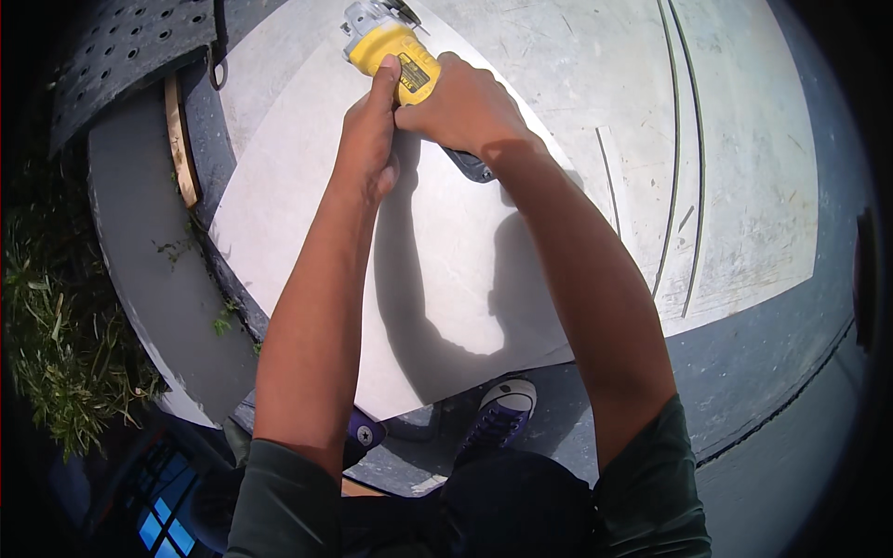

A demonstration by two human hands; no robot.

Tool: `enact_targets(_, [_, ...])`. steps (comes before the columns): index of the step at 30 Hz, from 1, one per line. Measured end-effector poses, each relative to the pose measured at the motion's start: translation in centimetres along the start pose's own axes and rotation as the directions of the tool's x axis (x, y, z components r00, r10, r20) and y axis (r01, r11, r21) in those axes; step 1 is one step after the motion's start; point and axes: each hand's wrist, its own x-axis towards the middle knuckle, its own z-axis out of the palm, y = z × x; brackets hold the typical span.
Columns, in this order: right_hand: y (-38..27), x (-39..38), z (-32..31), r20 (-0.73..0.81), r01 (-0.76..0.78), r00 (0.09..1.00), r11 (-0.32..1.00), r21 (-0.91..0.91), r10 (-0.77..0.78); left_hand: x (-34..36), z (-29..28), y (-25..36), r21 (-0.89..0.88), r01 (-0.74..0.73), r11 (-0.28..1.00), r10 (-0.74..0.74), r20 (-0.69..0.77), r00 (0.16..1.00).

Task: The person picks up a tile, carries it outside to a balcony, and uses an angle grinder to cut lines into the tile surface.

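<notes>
A yellow-and-grey angle grinder [383,45] with a black rear end points away from me at the top of the view. My right hand [465,104] is wrapped round its body from the right. On its left side my left hand [370,132] is closed against it, thumb lying along the yellow housing; the fingers are partly hidden. Beneath the tool lies a large pale flat slab [298,200], on which the shadows of my arms fall. The disc is seen only in part, near the slab's far edge, and I cannot tell whether it touches.
Another pale sheet [753,177] lies under and right of the slab, with thin dark strips [677,139] on it. A perforated metal plate [139,46], a wood piece [180,144], a grey ledge [139,232] and plants [65,353] flank the left. My shoe [502,409] stands by the near edge.
</notes>
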Motion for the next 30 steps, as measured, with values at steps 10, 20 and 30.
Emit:
enact_targets(10, [-0.02,0.03,-0.16,0.008,0.005,1.0,1.0,-0.006,-0.005,-0.16,0.15,0.16,-0.012,-0.016,1.0,0.016,-0.008,1.0])
enact_targets(20, [0.02,-0.13,-0.26,0.017,-0.003,1.0,1.0,0.015,0.003,-0.37,0.19,0.65,0.001,0.03,1.0,-0.03,0.009,1.0])
enact_targets(30, [0.06,-0.02,-0.25,0.023,-0.017,1.0,1.0,0.008,0.017,-0.38,0.16,0.65,0.033,0.029,0.999,-0.029,-0.007,1.0])
